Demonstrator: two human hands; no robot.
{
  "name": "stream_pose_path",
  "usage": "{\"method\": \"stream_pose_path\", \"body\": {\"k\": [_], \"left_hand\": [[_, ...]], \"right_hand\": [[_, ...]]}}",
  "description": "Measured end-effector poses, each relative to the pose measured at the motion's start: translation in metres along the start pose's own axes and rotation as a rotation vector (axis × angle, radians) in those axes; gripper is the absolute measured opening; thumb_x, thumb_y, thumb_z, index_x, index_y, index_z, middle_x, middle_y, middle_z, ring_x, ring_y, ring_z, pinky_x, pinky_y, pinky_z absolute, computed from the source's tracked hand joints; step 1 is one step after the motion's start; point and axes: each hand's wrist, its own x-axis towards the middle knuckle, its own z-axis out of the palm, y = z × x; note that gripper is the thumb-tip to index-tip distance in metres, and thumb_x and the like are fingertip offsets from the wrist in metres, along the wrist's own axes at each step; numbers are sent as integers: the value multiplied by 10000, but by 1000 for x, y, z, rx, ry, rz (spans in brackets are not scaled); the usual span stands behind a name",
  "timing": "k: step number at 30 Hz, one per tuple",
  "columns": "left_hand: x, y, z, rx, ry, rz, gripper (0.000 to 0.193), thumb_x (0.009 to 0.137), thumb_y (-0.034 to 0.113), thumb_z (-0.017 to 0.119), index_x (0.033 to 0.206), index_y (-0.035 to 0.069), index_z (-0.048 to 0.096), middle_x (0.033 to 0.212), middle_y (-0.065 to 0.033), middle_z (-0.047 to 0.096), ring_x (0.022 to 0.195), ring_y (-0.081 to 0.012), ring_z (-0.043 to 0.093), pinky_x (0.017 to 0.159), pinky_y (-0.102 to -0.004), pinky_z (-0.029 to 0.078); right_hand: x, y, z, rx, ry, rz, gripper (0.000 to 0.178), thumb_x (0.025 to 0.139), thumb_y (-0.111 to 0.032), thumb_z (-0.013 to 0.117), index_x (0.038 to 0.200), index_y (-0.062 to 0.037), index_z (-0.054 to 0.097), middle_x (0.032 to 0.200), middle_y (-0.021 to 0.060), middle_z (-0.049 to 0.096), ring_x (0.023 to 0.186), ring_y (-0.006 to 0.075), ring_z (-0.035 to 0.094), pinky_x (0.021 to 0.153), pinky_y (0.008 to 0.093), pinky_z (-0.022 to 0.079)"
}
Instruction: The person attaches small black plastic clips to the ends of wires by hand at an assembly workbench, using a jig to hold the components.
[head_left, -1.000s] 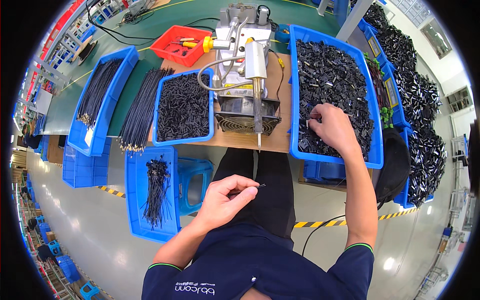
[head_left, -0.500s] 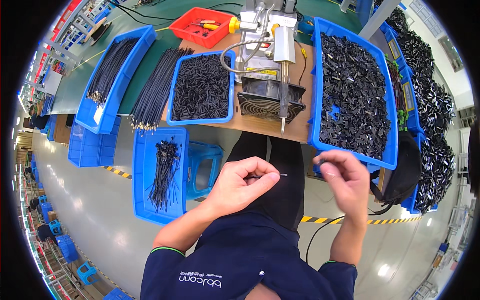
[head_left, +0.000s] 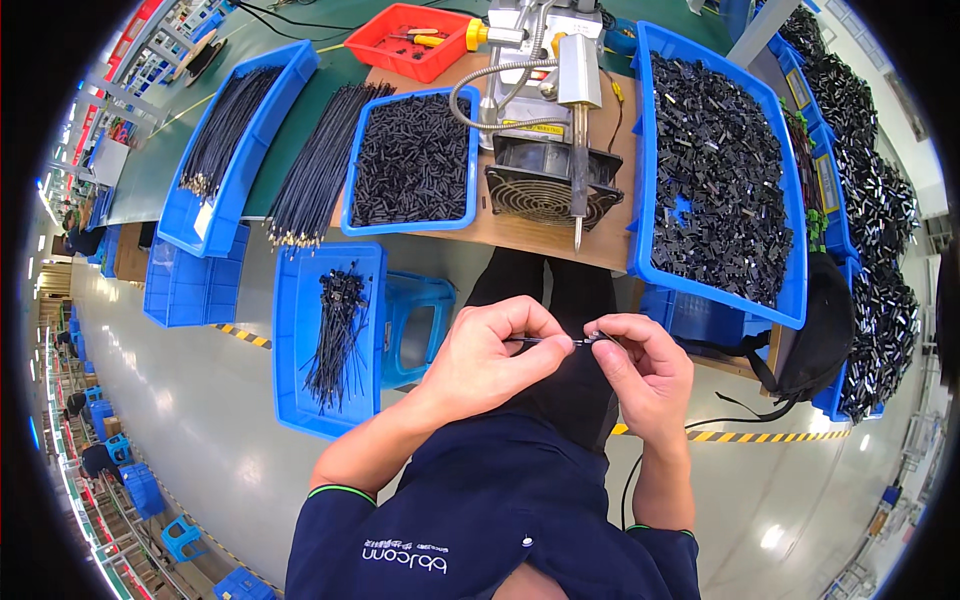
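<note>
The left hand (head_left: 500,354) has thumb and finger pressed together on one wire (head_left: 580,342), which lies over the legs (head_left: 562,388), its long axis from left to right and its tip pointing right. The right hand (head_left: 650,378) pinches one small part (head_left: 597,336) near this tip; beyond them stand one fan (head_left: 530,193) and one red box (head_left: 428,68)

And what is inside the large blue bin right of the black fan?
The large blue bin holds a heap of small black pieces, mostly rectangular. A blue patch, probably the bottom, shows through; anything else beneath the heap is covered.
</note>
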Motion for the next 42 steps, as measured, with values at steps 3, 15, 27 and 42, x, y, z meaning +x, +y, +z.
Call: {"method": "stream_pose_path", "body": {"k": [3,15,27,42], "left_hand": [[2,-5,3,-30,50,28,188,996,148,798,1035,-30,751,907,-26,771,782,-18,638,666,-229,522],[7,-7,3,-10,74,22,146,957,121,795,986,-17,756,925,-37,794,771,-19,635,658,-233,526],[9,-9,1,32,97,-18,160,925,141,805,938,-13,763,873,-34,800,738,-16,629,635,-244,517],[20,9,-5,136,114,-10,56,968,20,770,959,-11,723,1034,-92,810,919,-71,707,793,-244,582]], "right_hand": [[1,-1,1,-86,-11,11,215,989,35,783,1202,17,766,1184,79,758,766,25,572,645,189,448],[7,-2,3,-256,-25,-114,215,937,35,822,1142,-31,816,1115,60,754,707,34,552,581,215,408],[14,-7,3,-332,-74,-172,248,934,35,821,1177,-11,803,1116,75,757,717,52,576,585,226,428],[-2,8,14,-399,158,-265,125,976,24,750,1050,-3,653,977,113,758,792,137,684,645,251,532]]}}
